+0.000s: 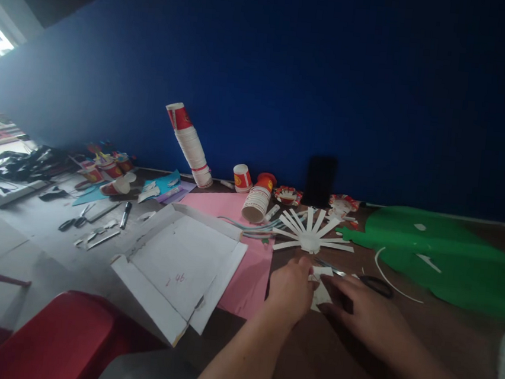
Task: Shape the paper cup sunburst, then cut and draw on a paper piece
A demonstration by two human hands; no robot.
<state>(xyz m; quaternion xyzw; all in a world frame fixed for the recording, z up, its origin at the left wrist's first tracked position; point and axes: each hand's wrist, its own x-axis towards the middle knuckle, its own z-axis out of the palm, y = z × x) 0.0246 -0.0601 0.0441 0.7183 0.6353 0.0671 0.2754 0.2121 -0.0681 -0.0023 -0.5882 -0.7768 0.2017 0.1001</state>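
Note:
A small piece of white paper (321, 298) lies between my two hands over the brown table. My left hand (291, 290) is closed on its left side, the fingertips bent in. At its right edge is my right hand (364, 307), its thumb and fingers curved around the paper. Black-handled scissors (377, 286) lie just beyond my right hand, their blades partly hidden by my fingers. Behind the hands, a paper cup cut into white strips (310, 241) is spread flat like a star.
A shallow white cardboard box (184, 254) rests on pink paper (254, 267) to the left. Stacked paper cups (190, 146) lean against the blue partition (262, 83). Green sheet material (442, 255) lies at right; a dark phone (320, 181) stands behind. A red chair (60, 332) is front left.

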